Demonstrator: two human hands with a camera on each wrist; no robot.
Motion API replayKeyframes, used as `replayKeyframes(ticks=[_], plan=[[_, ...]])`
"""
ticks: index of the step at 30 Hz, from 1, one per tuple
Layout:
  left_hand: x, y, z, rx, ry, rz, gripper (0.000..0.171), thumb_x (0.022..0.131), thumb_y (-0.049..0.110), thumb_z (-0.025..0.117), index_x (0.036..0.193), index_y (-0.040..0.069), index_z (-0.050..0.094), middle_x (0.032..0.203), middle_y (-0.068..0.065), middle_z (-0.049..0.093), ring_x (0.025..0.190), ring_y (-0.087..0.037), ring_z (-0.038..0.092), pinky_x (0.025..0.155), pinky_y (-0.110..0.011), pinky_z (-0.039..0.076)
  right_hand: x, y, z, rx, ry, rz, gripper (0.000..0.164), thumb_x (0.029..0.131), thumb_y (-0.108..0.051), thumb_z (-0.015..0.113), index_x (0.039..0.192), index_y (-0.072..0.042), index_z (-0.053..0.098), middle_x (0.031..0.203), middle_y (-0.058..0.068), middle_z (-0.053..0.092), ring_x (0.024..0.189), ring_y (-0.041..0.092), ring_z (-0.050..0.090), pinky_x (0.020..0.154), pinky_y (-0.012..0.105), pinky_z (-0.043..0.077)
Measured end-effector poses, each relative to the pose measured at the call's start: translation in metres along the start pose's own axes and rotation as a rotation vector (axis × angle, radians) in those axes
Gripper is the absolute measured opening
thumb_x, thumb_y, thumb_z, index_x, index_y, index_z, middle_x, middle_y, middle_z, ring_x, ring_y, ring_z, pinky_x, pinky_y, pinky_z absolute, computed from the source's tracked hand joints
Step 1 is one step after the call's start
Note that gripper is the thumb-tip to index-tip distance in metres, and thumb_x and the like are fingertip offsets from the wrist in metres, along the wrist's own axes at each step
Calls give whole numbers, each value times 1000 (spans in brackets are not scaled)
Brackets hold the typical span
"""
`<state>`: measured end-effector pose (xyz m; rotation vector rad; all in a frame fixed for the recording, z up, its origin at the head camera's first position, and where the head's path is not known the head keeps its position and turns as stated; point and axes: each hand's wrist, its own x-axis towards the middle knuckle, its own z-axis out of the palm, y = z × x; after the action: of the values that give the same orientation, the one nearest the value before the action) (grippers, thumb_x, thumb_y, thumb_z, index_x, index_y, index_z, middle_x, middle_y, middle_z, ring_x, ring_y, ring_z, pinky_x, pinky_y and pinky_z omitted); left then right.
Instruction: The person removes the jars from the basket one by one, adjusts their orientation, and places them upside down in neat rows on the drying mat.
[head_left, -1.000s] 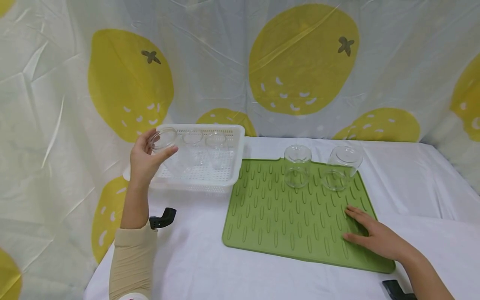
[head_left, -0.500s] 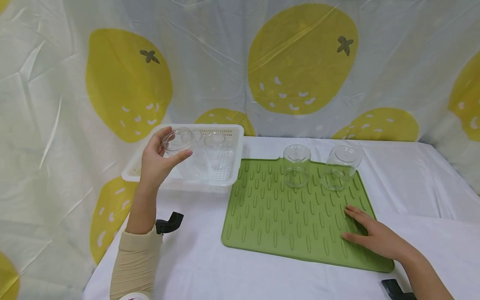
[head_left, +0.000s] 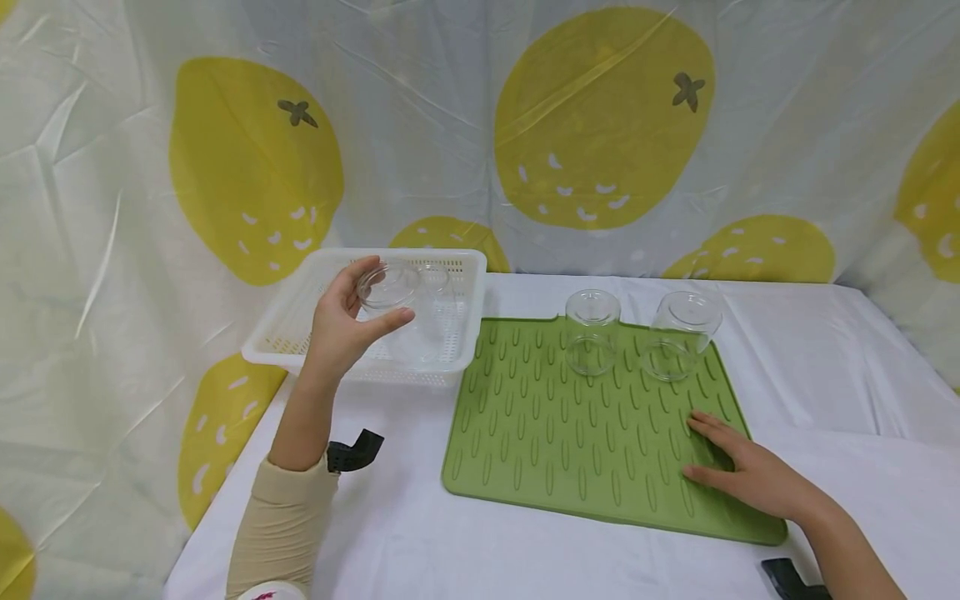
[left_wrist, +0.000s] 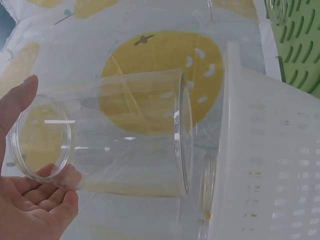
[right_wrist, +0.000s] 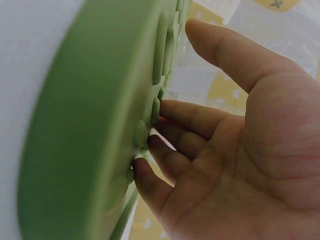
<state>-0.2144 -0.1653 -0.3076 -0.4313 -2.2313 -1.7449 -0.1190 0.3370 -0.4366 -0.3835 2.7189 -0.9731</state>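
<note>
My left hand (head_left: pixel 339 327) holds a clear drinking glass (left_wrist: pixel 132 132) near its base end, thumb on one side and fingers on the other. In the head view that glass is over the white plastic basket (head_left: pixel 474 321), bottom end up. Another clear glass (head_left: pixel 435 279) shows in the basket beside it; whatever lies behind the held glass is hard to make out. On the green ridged mat (head_left: pixel 525 442), my right hand (head_left: pixel 750 473) rests its fingertips near the right edge, fingers extended, holding nothing.
Two clear glasses, one on the left (head_left: pixel 593 333) and one on the right (head_left: pixel 681 337), stand upside down along the mat's back edge. A white cloth (head_left: pixel 405 533) covers the table. Behind it hangs a lemon-print curtain (head_left: pixel 420 125).
My left hand has moved rightward across the basket with the held glass, now covering where one of the other glasses showed. The right hand and the glasses on the mat have stayed put.
</note>
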Motion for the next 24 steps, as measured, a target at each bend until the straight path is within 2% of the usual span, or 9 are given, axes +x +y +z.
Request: replayKeyframes(ticks=[11,18,24], plan=[[1,4,26,6,-98,-3,78,74,6,84,143,6,46,140,-5,51,129,-15,46,113,-28,29,0,2,1,-7,7,-8,78,91,-34,69,146,9,34,152,32,24,134,58,22,94,72,29],[0,8,40,-23,-139,21,78,74,6,84,142,5,46,140,-10,51,127,-14,48,113,-28,29,0,1,0,-5,4,-5,79,91,-34,69,146,9,33,152,32,23,134,58,21,94,73,28],[0,5,51,-50,-187,47,79,74,4,85,142,5,46,141,-11,50,129,-17,47,113,-26,29,0,-1,0,-3,3,-4,79,91,-34,69,146,9,33,152,31,23,134,58,21,95,72,29]])
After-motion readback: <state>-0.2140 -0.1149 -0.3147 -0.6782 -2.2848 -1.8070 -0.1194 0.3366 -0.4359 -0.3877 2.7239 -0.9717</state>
